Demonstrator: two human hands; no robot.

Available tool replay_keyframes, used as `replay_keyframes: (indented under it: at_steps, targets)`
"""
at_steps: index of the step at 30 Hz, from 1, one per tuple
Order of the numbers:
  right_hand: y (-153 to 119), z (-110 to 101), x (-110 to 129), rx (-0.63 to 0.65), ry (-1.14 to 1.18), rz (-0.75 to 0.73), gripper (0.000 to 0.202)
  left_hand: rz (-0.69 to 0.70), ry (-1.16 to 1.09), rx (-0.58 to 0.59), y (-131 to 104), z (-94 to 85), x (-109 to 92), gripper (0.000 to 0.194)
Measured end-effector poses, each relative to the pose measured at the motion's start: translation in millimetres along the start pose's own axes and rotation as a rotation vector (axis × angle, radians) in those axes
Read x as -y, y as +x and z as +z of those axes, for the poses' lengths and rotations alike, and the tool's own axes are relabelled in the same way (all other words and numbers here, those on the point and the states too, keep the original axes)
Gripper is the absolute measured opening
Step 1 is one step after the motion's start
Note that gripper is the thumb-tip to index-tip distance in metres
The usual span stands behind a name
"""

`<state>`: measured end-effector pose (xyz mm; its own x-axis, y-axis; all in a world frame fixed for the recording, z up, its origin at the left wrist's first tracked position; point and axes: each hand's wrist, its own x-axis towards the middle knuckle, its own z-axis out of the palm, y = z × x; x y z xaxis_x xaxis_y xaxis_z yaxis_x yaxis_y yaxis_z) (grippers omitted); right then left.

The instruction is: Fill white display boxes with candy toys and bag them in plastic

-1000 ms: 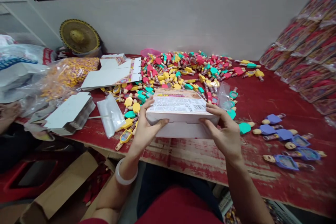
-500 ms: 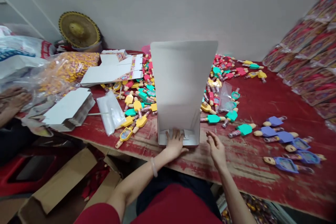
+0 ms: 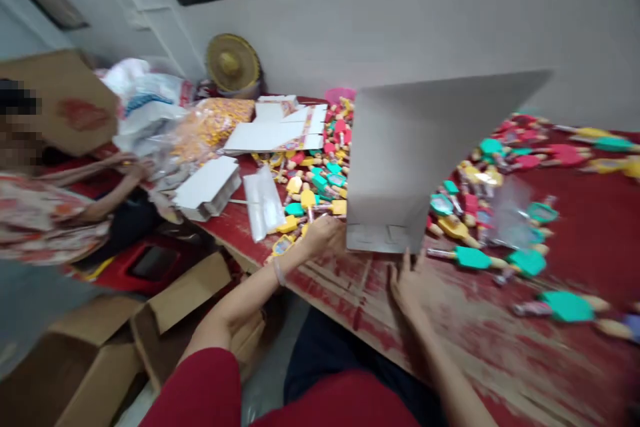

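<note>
A white cardboard display box [image 3: 387, 167] stands on the table with its tall back panel upright and its low tray towards me. My right hand [image 3: 407, 285] is at the tray's front edge, fingers apart and fingertips touching or very near it. To the left of the box is my left hand [image 3: 323, 235], by the yellow shovel-shaped toys [image 3: 309, 199]; its fingers are blurred, and whether they touch a toy is unclear. Green shovel-shaped toys [image 3: 473, 257] with clear tubes lie right of the box.
Flattened white cartons [image 3: 275, 135], a carton stack [image 3: 207, 187] and clear plastic bags [image 3: 263, 203] lie on the red table [image 3: 585, 213]. A co-worker [image 3: 55, 213] sits at the left beside a bag of yellow pieces [image 3: 215, 123]. Open brown boxes [image 3: 95, 347] stand below.
My left hand has come out of the box's tray and moved left to the toys. My right hand has moved to the tray's front edge. The view has swung left, showing the co-worker.
</note>
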<state>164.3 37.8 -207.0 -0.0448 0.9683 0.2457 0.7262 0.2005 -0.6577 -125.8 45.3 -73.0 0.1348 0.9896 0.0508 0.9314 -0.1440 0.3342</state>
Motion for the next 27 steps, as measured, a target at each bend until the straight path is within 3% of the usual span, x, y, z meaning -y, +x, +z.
replay_keyframes:
  at_steps: [4,7,10,13,16,18,19,21,23,25,27]
  targets:
    - [1,11,-15,-0.048,-0.224,-0.145,0.068,-0.473,0.197,-0.2,-26,-107.6,125,0.043]
    - [2,14,-17,-0.091,-0.274,-0.199,0.066,-0.796,0.273,-0.306,-48,-166.1,189,0.05]
    - [1,15,-16,-0.104,-0.294,-0.181,0.067,-0.957,0.23,-0.294,-64,-179.2,219,0.034]
    - [1,16,-18,-0.104,-0.269,-0.157,0.067,-0.986,0.176,-0.294,-72,-178.8,224,0.02]
    - [1,12,-16,-0.094,-0.194,-0.153,0.067,-0.968,0.163,-0.414,-80,-187.0,208,0.027]
    - [-1,6,-5,-0.102,-0.133,-0.13,0.068,-0.931,0.166,-0.529,-91,-183.3,180,0.038]
    - [-3,1,5,-0.104,-0.084,-0.116,0.069,-0.897,0.146,-0.589,-99,-173.5,160,0.041]
    - [-11,-10,37,-0.056,0.088,-0.077,0.073,-0.817,0.05,-0.676,-116,-134.4,109,0.039]
    - [-20,-23,77,0.087,0.365,0.005,0.076,-0.648,-0.316,-0.789,-132,-77.0,48,0.032]
    - [-26,-35,117,0.239,0.66,0.143,0.072,-0.566,-0.597,-0.73,-141,-20.3,-12,0.032]
    - [-27,-47,146,0.249,0.865,0.288,0.068,-0.564,-0.767,-0.681,-141,18.4,-61,0.043]
